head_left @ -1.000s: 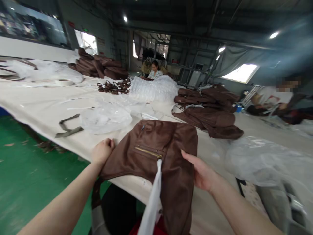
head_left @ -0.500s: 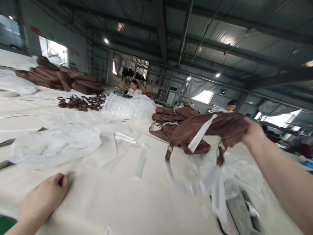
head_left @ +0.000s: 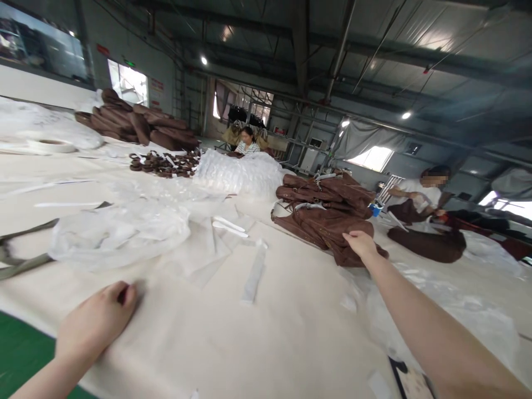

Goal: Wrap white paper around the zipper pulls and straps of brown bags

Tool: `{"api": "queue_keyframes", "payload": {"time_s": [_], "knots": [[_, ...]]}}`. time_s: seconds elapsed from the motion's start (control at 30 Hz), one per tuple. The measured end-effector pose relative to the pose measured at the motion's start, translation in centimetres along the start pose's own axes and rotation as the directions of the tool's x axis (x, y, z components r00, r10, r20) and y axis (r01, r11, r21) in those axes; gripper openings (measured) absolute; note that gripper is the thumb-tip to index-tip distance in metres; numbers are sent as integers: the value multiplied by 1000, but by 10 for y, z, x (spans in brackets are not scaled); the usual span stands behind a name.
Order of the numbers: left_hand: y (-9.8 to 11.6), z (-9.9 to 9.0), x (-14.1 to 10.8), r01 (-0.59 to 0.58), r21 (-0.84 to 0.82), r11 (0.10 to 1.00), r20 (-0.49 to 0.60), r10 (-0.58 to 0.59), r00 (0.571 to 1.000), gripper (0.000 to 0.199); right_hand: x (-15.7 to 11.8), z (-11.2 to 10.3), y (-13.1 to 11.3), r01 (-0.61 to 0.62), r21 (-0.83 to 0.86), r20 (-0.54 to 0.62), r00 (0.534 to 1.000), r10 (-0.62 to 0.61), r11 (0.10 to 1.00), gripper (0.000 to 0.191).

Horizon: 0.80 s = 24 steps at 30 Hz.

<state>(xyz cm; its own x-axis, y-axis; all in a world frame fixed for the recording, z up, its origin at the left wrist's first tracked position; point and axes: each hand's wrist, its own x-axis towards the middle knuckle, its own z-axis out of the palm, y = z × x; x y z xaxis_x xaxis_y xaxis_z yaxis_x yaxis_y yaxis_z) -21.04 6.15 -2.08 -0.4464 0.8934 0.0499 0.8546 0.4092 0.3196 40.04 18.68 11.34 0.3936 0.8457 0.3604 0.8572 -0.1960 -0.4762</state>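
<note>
My right hand reaches out over a heap of brown bags with buckles and straps. Its fingers are pinched together on the nearest brown bag, at the heap's front. My left hand rests near the table's front edge, fingers curled into a loose fist with nothing visible inside. A narrow pale strip lies on the table between the hands. Under my right forearm, clear plastic is spread out.
The table also bears crumpled plastic bags, a stack of white wrapping, dark rings, a far brown pile and a tape roll. A brown piece lies right, near a seated co-worker. Another person sits beyond.
The brown bag with white strips no longer hangs from my right hand. That hand has moved left and is now on the heap. My view has turned right; the left hand stays on the table.
</note>
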Motion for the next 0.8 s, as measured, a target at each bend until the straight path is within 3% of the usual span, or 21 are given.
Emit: {"api": "queue_keyframes", "payload": {"time_s": [0.07,0.17,0.3,0.5,0.63,0.8], "knots": [[6,-8,-5,28,24,999,9,-28,1000,39,7,23,-11,73,-117,23,997,-71,990,46],[12,-13,-8,32,50,998,8,-32,999,39,20,40,-16,188,-273,67,982,-177,943,61],[12,-12,-6,46,83,995,6,-46,999,40,35,55,-1,248,-546,142,969,-204,800,54],[11,-10,-4,54,98,994,-22,-52,998,38,36,81,8,245,-599,162,969,-184,762,55],[11,-11,-5,53,83,995,-24,-51,998,39,29,78,6,244,-617,153,970,-190,748,54],[8,-10,-5,31,44,999,-19,-30,999,39,20,42,-12,228,-619,78,970,-230,752,40]]}}
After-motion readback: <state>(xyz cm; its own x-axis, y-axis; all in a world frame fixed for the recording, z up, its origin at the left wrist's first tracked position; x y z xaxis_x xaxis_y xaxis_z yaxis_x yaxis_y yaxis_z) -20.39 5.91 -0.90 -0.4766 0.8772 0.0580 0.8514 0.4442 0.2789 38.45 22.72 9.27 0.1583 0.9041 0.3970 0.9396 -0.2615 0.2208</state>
